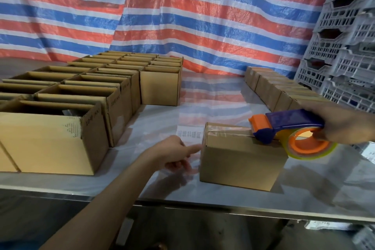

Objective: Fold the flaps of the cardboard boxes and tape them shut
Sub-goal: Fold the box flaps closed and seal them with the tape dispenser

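Note:
A small cardboard box [239, 160] with its flaps folded down sits near the table's front edge. Clear tape runs along its top seam from the left end. My right hand [343, 126] grips a blue and orange tape dispenser [292, 130] whose nose rests on the box top, right of the middle. A roll of clear tape [310, 146] hangs off the box's right end. My left hand [172, 154] is at the box's left end, index finger stretched out and touching that end, the other fingers curled under.
Many open-topped cardboard boxes [67, 115] stand in rows on the left of the shiny metal table [203, 195]. A row of taped boxes [272, 87] runs along the right. Grey plastic crates [345, 46] are stacked at the far right. A striped tarp hangs behind.

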